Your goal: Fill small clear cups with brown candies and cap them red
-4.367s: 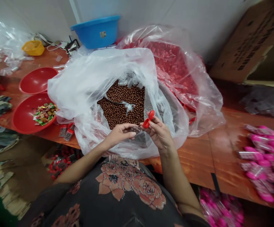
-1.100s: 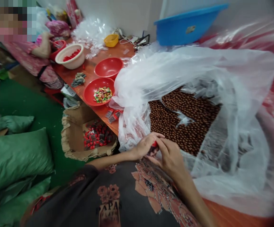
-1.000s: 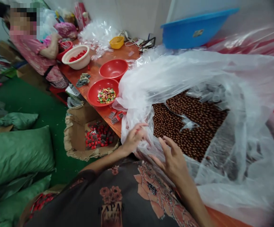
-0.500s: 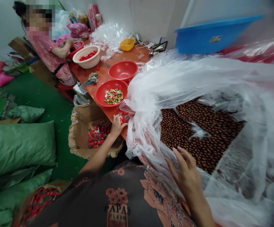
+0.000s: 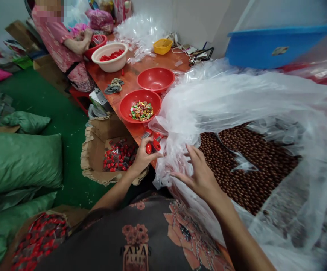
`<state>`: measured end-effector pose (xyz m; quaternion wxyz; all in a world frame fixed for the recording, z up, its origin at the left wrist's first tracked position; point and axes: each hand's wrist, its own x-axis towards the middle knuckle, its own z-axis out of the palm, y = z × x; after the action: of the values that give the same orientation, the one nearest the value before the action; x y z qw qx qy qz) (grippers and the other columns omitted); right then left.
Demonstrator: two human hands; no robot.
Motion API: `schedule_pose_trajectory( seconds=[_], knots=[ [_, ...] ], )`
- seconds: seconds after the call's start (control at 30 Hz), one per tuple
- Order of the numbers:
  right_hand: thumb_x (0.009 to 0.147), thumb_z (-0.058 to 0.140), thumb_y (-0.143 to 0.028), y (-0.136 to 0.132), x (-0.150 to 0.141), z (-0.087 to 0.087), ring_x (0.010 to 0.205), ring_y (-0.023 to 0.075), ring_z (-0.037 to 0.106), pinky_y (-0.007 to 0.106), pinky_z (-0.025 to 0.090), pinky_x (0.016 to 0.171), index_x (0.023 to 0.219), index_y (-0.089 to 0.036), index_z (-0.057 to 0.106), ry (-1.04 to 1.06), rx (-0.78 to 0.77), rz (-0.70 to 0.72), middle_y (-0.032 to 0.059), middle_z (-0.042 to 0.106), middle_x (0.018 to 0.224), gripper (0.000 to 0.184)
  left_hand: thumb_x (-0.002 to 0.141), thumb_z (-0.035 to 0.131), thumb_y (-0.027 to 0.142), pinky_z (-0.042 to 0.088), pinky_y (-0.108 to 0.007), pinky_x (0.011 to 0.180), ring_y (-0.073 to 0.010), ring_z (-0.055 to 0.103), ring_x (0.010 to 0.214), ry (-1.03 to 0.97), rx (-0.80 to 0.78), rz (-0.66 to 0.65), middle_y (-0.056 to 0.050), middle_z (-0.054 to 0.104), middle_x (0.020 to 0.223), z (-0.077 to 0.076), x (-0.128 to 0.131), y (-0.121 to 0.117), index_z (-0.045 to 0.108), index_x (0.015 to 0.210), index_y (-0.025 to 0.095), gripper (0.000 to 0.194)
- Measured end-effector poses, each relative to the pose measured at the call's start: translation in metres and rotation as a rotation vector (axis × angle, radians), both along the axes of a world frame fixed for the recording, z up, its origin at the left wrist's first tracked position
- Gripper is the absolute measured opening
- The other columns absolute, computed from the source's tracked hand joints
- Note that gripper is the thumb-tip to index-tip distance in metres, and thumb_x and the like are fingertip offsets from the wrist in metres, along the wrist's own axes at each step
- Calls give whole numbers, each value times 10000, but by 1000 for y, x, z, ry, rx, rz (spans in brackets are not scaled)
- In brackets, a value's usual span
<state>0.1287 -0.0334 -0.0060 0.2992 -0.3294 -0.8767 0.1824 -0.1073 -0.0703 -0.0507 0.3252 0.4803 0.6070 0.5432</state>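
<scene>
At the table's front edge, my left hand (image 5: 143, 157) has its thumb and index finger spread apart. A red-capped clear tube (image 5: 148, 148) sits in that gap, with no firm grip visible. More red caps and clear tubes (image 5: 157, 140) lie just beyond the fingertips. My right hand (image 5: 201, 173) is open above the gathered edge of a white plastic bag (image 5: 177, 150), fingers spread and holding nothing. To its right, the bag lies open around many small round brown balls (image 5: 245, 162). A torn clear plastic scrap (image 5: 244, 163) rests on them.
A red bowl (image 5: 123, 109) of wrapped sweets stands before another red bowl (image 5: 155, 79). Below the edge is a cardboard box (image 5: 91, 150) of red-capped tubes. A co-worker (image 5: 58, 49) works at far left, near a white basin (image 5: 97, 58). A blue tub (image 5: 265, 49) stands at back right.
My right hand has moved left and up, away from the brown balls towards my left hand. My left thumb has spread away from the fingers. The view has shifted slightly.
</scene>
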Motion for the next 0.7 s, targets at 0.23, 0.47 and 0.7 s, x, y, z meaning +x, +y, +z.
schedule_pose_trajectory(
  seconds=[0.23,0.47,0.7],
  knots=[
    [830,683,-434,27,-22,21,1403,310,381,506,456,1086,1576,-226,-14,-105,49,289,199,331,1515,1042,731,793,414,441,-325,952,-212,564,1036,3,-22,-302,-59,626,1121,30,31,-7,614,1251,214,585],
    [842,680,-344,9,-12,17,1175,309,553,489,528,956,1507,-155,207,-121,174,186,200,548,1277,837,854,662,337,477,-292,879,-166,604,931,-221,-138,-312,-55,656,1033,46,45,-10,655,1146,167,338],
    [841,647,-412,3,-15,12,1104,299,562,449,528,923,1360,-100,348,-170,196,133,194,568,1190,675,865,647,287,467,-293,979,-165,612,1068,-256,-96,-292,-58,656,1217,44,50,-13,593,1322,226,464]
  ],
)
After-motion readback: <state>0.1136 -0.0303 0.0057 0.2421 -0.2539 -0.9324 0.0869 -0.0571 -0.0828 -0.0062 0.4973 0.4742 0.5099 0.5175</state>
